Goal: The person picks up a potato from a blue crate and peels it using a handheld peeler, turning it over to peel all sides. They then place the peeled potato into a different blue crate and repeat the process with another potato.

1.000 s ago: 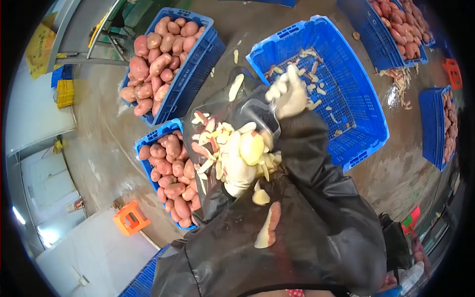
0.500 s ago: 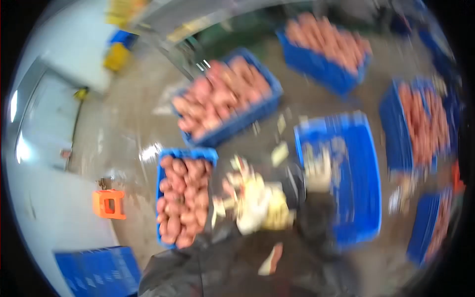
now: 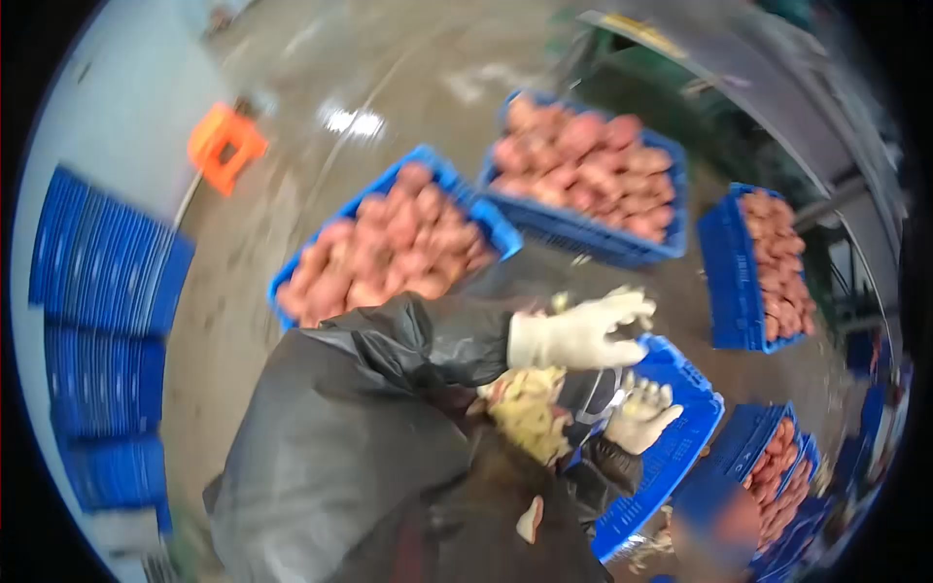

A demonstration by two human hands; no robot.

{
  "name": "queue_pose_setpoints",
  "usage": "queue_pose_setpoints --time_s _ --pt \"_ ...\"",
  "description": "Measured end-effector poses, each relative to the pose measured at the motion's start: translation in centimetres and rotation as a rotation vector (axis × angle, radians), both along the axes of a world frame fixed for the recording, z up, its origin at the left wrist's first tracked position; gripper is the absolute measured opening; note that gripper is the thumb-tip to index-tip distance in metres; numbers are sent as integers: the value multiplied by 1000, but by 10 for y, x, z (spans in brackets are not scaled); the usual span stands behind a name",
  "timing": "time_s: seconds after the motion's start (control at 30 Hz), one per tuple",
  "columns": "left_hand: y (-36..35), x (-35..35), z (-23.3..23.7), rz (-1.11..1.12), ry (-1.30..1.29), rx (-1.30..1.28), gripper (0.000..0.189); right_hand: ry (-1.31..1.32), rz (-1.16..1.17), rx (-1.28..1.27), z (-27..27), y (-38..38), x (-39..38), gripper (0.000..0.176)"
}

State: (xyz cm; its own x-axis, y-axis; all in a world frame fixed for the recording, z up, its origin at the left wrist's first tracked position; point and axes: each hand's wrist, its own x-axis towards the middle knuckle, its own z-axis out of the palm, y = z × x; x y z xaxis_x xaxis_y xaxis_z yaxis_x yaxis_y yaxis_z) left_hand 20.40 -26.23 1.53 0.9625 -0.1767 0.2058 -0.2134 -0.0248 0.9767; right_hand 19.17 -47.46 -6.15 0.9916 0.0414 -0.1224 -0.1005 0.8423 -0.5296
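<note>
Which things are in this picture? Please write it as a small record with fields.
left hand: white glove, fingers spread
right hand: white glove, fingers apart from thumb
lap: pale peelings on dark clothing
beside right hand: blue crate, contents mostly hidden
further away: blue crates holding red potatoes
picture's left: orange stool, stacked blue crates

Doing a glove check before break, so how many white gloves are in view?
2: one on the left hand, just beyond the pale peelings, and one on the right hand, by the blue crate. More could be hidden at the blurred right edge.
</note>
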Motion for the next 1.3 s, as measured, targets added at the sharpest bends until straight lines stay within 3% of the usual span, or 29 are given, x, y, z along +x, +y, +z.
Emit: queue_pose_setpoints --time_s 0.03,0.07,0.1,0.13,0.17,0.23,0.3,0.33,0.43,0.47,0.57,0.63,0.7,0.73,0.8,0.83,0.87,0.9,0.97,1.03,1.1,1.13,1.17,1.2,1.23,1.27,1.3 --pt "14 -36 -20 65 19 259 54 27 48 12 -6 7 -1 46" --pt "28 -67 -57 206 -83 313 54 52 131 17 -17 9 -7 46" --pt "58 -92 -38 252 93 295 49 52 198 37 -32 14 -4 47" --pt "70 -113 -47 447 446 -255 42 -55 257 5 -53 -5 2 43" --pt "94 -138 -92 677 580 -402 36 16 263 209 -46 -4 0 45" --pt "171 -143 -115 1174 229 325 33 62 325 227 -57 -15 7 46" --pt "246 -122 -154 1204 239 415 40 124 262 214 -54 -5 11 46" --pt "273 -106 -176 1197 242 405 40 121 303 214 -52 -1 13 45" --pt "316 -69 -236 771 264 1153 49 114 350 207 -44 6 15 46" --pt "313 -68 -238 765 264 1140 49 81 365 163 -43 3 15 47" --pt "312 -71 -209 587 593 1005 51 84 278 139 -35 3 5 50" --pt "295 -81 -185 723 487 848 56 239 50 -49 -26 4 0 52" --pt "243 -73 -125 807 335 437 60 61 216 68 -38 -1 3 55" --pt "203 -69 -85 715 321 225 63 488 -102 -139 6 35 11 57" --pt "114 -67 -28 400 343 18 68 403 -119 24 -7 6 5 57" --pt "73 -70 -17 251 335 47 70 336 -220 139 -5 -10 1 57" --pt "30 -73 -32 213 154 35 70 201 -275 239 -4 -30 -1 55" --pt "-8 -69 -17 119 -116 369 63 237 -421 196 24 -39 -3 55" --pt "-59 -89 -43 109 -81 428 59 247 -501 272 30 -62 -20 54" --pt "-77 -108 -70 76 143 374 58 159 -371 -18 21 -50 -41 52" --pt "-73 -104 -54 35 238 561 57 343 -242 66 13 -15 -51 47" --pt "-76 -100 -42 -37 137 770 53 213 -112 315 -11 -16 -49 44" --pt "-72 -99 -47 -87 -35 826 52 180 -89 387 -31 -12 -43 44" --pt "-70 -100 -61 -100 48 776 50 51 -16 564 -48 -12 -35 40" --pt "-64 -92 -73 -244 261 455 60 154 87 578 -7 -26 -31 36" --pt "-68 -90 -51 -281 198 538 48 113 -76 485 -11 -13 -33 35" --pt "-74 -94 -38 -251 483 455 53 123 -212 52 19 -18 -39 34"
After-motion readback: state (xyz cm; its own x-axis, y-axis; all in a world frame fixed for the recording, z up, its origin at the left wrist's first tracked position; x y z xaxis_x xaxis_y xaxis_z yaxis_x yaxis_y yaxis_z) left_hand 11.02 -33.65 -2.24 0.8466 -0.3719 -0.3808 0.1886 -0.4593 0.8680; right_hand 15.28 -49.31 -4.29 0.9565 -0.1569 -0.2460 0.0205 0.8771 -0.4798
